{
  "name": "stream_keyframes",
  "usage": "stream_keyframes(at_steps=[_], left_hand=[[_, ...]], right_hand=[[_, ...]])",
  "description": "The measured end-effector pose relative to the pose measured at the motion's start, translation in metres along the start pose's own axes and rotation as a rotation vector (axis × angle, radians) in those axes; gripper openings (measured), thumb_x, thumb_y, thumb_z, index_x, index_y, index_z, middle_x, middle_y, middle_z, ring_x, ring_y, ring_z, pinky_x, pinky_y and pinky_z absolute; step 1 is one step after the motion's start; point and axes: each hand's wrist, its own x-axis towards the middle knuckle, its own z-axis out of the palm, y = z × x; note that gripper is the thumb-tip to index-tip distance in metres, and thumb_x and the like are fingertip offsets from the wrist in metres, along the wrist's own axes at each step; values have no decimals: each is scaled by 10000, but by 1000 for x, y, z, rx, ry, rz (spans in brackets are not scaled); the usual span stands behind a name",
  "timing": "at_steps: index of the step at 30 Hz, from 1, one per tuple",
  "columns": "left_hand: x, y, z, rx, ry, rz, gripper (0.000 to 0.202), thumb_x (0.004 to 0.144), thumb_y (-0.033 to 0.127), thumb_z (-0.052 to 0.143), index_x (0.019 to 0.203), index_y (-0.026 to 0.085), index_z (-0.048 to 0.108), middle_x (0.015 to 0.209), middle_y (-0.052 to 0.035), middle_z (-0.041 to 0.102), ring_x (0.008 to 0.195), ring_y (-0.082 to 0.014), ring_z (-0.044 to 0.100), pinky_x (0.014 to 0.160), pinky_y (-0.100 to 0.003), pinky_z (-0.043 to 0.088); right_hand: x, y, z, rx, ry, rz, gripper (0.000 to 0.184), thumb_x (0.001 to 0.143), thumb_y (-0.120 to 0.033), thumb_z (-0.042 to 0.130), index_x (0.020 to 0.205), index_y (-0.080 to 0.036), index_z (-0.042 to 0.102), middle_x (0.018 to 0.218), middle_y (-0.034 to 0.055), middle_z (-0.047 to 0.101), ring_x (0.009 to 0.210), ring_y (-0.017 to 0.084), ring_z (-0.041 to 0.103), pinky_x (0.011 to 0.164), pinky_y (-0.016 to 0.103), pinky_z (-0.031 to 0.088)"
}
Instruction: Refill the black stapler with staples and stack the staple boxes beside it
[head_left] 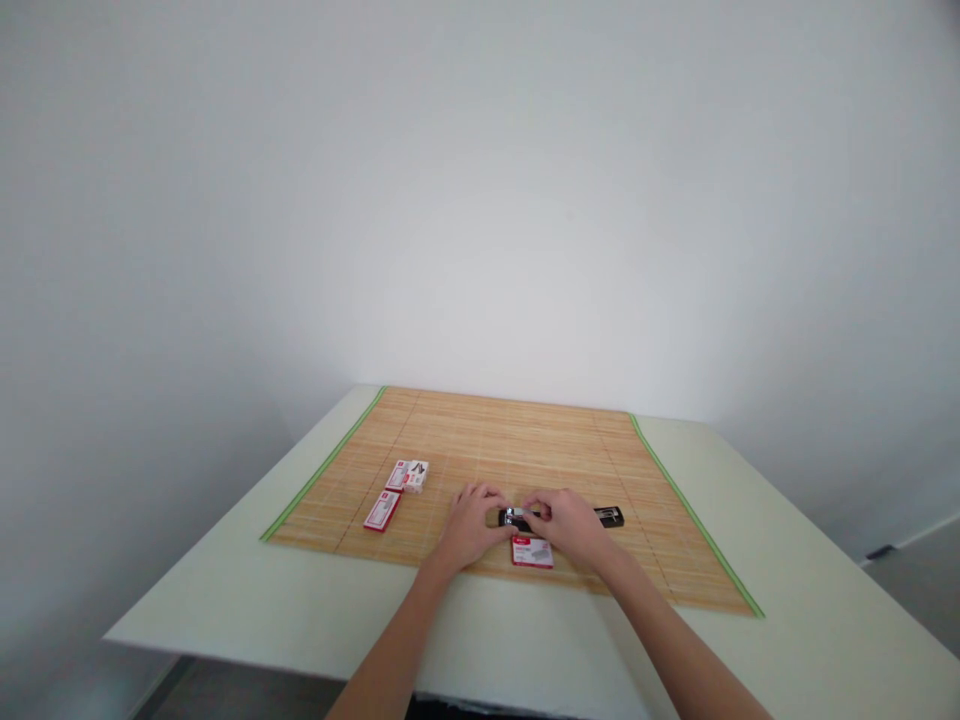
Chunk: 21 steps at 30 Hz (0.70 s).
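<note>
A black stapler point(610, 516) lies opened out flat on the bamboo mat, with silvery metal showing at its left end. My left hand point(474, 525) curves around that end, thumb on the near side and fingers on the far side, holding it. Over the stapler's middle, my right hand point(564, 520) has its thumb and forefinger pinched together; whatever is between them is too small to make out. Just in front of the stapler is a small red and white staple box point(532, 552), partly below my right hand.
The bamboo mat point(510, 430) with green edging covers much of the white table point(225, 590). Two red and white boxes point(382, 510) point(397, 475) and a white box point(416, 476) with a dark stapler picture lie at the left. A plain wall point(480, 250) stands behind.
</note>
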Motion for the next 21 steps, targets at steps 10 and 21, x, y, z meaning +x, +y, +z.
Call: stream_keyframes(at_steps=[10, 21], left_hand=[[0, 0, 1, 12, 6, -12, 370, 804, 557, 765, 1120, 368, 738, 1186, -9, 641, 1148, -262, 515, 1011, -403, 357], [0, -1, 2, -1, 23, -3, 351, 815, 559, 751, 1096, 349, 740, 1161, -14, 647, 1132, -255, 526, 1009, -401, 357]], right_hand=[[2, 5, 0, -51, -31, -10, 270, 919, -452, 638, 1070, -273, 773, 762, 15, 734, 683, 163, 634, 608, 248, 326], [-17, -1, 13, -112, 57, 30, 240, 906, -449, 643, 1026, -281, 765, 830, 33, 757, 748, 190, 662, 643, 259, 335]])
